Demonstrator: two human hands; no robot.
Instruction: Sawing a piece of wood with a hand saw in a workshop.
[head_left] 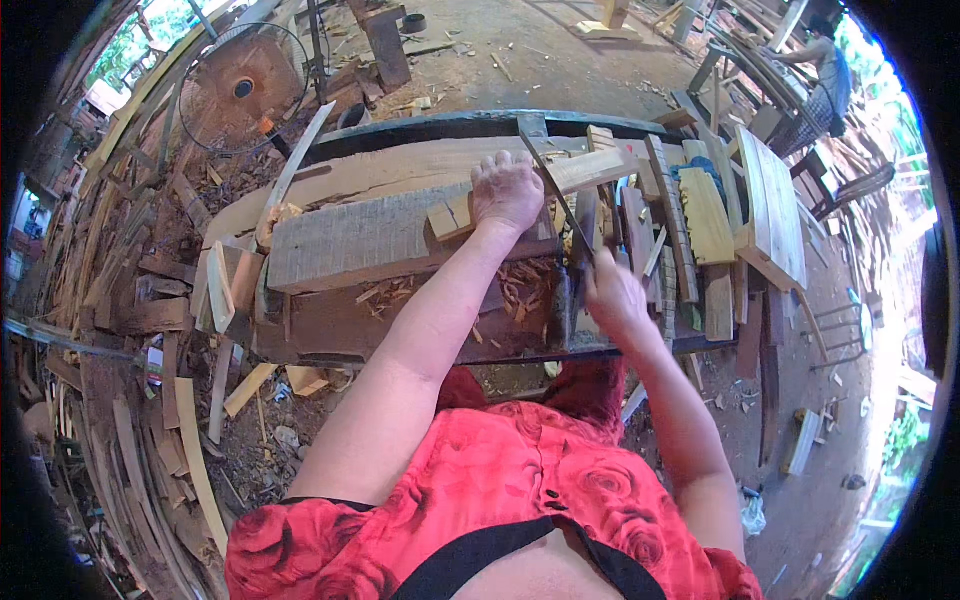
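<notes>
My left hand (508, 190) is closed over a pale length of wood (592, 170), pressing it against a thick grey beam (350, 240) on the workbench. One end of the pale piece shows left of the hand, the other sticks out to the right. A handsaw (553, 183) lies across that piece just right of my left hand, its narrow dark blade slanting away from me. My right hand (615, 295), a little blurred, is wrapped round the saw's handle end at the bench's near side. Much of the handle is hidden by the fingers.
Wood shavings (520, 290) lie on the bench below the beam. Several wooden offcuts (705, 215) crowd its right end, beside a pale board (770, 210). A round fan (243, 88) stands at the far left. Another person (825, 75) is at the far right.
</notes>
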